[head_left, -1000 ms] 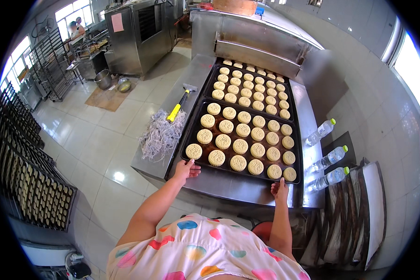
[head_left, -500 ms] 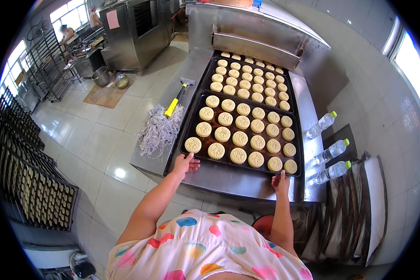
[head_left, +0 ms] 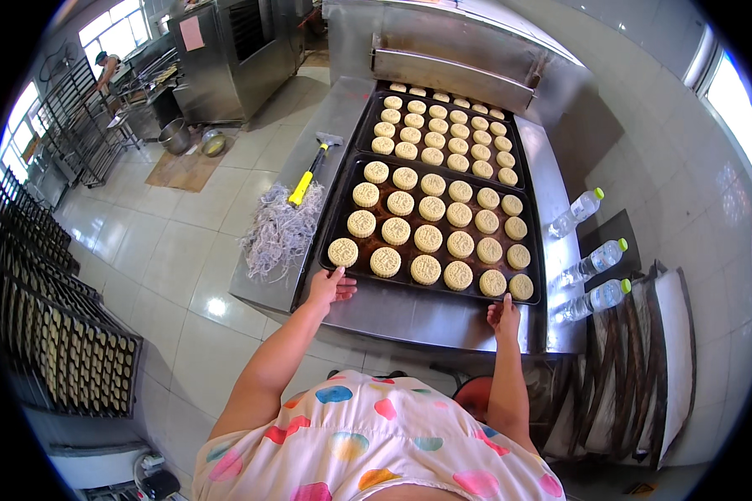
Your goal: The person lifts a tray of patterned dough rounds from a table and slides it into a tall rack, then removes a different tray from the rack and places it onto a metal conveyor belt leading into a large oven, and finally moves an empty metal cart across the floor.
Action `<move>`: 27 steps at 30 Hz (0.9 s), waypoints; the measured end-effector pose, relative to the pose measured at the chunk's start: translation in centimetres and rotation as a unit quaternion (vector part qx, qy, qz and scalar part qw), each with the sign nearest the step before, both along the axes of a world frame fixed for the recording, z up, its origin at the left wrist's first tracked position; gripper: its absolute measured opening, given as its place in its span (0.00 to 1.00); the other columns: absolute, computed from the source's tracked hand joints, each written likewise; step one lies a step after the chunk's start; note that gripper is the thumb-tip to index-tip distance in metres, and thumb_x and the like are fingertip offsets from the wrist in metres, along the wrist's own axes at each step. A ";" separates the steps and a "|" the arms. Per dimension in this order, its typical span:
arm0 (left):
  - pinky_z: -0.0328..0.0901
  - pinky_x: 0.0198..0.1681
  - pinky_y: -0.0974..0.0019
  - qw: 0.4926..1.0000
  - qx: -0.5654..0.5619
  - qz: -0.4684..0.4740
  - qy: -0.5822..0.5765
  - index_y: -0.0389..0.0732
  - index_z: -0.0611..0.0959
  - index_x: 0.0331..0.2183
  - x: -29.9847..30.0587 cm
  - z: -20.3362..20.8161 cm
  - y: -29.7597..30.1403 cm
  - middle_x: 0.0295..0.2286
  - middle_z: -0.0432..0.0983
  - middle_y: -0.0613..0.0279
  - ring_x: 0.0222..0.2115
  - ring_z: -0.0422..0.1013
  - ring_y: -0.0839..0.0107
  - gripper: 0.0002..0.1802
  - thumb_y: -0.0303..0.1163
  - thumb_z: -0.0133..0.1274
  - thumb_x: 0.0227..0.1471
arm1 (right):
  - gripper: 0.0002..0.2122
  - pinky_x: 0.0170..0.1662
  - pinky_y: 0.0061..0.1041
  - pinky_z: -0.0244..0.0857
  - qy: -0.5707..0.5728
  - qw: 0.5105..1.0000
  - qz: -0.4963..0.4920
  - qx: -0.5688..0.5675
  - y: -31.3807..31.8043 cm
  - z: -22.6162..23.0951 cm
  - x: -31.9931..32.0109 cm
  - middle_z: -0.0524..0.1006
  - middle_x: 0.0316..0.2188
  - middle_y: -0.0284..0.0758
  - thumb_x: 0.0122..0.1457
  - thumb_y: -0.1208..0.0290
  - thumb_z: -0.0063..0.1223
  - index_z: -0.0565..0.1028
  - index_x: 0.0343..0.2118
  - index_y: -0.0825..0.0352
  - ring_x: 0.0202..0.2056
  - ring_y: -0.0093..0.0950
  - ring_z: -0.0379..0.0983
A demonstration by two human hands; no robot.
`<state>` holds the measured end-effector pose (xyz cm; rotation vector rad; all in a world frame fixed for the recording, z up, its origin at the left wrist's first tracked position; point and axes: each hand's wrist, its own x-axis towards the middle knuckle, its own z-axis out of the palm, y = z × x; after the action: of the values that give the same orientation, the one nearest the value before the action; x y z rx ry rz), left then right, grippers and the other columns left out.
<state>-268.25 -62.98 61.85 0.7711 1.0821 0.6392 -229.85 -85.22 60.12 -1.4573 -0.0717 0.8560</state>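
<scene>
My left hand [head_left: 331, 287] grips the near left corner of a dark baking tray [head_left: 382, 205], thumb on the rim and fingers curled below it. At the near right corner, my right hand [head_left: 504, 316] holds the same rim, its fingers partly hidden. Rows of round, pale, stamped pastries [head_left: 429, 239] with fluted edges lie on the tray. Directly behind it, a second dark tray [head_left: 371, 125] carries similar pastries. Its far end reaches under the raised front of a metal oven [head_left: 451, 77]. Both trays rest on a steel table [head_left: 409, 315].
A yellow-handled scraper [head_left: 306, 182] and shredded pale strands [head_left: 280, 230] lie left of the trays. Several clear bottles, one a green-capped bottle [head_left: 595, 260], stand to the right. A rack of loaded trays [head_left: 67, 351] is at left. Another person [head_left: 106, 71] works far off.
The view has shifted slightly, so trays and table sit a little higher in it. Both hands keep their hold on the near tray. Far off, one of two people is no longer visible.
</scene>
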 end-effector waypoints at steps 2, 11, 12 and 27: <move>0.71 0.23 0.65 1.000 0.000 0.001 0.004 0.35 0.66 0.33 0.1 0.0 0.1 0.30 0.76 0.46 0.25 0.75 0.61 0.16 0.40 0.47 0.55 | 0.20 0.18 0.19 0.66 0.001 1.000 -0.001 -0.007 0.1 0.1 0.0 0.73 0.17 0.32 0.58 0.50 0.45 0.69 0.26 0.66 0.16 0.21 0.69; 0.71 0.24 0.66 1.000 0.004 -0.004 0.016 0.35 0.67 0.33 0.3 0.0 0.6 0.30 0.76 0.46 0.25 0.75 0.61 0.16 0.40 0.47 0.56 | 0.19 0.18 0.20 0.66 -0.001 1.000 -0.008 -0.013 0.6 0.2 0.1 0.73 0.17 0.33 0.58 0.51 0.44 0.69 0.26 0.66 0.16 0.21 0.69; 0.71 0.24 0.66 1.000 0.004 -0.008 0.013 0.35 0.67 0.33 0.3 0.0 0.6 0.30 0.76 0.47 0.25 0.75 0.61 0.16 0.40 0.47 0.56 | 0.19 0.18 0.20 0.66 -0.002 1.000 -0.005 -0.009 0.6 0.2 0.2 0.73 0.17 0.33 0.58 0.51 0.45 0.69 0.26 0.66 0.16 0.22 0.69; 0.71 0.25 0.66 0.999 -0.006 -0.036 0.026 0.33 0.70 0.33 0.2 -0.4 1.8 0.27 0.77 0.49 0.25 0.76 0.63 0.18 0.41 0.48 0.54 | 0.19 0.18 0.20 0.67 0.005 1.000 -0.007 -0.013 1.3 0.0 0.6 0.73 0.17 0.33 0.58 0.50 0.45 0.69 0.26 0.66 0.16 0.22 0.68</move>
<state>-268.07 -61.14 61.43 0.8164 1.0995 0.5550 -229.24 -83.92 60.07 -1.4756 -0.0439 0.8562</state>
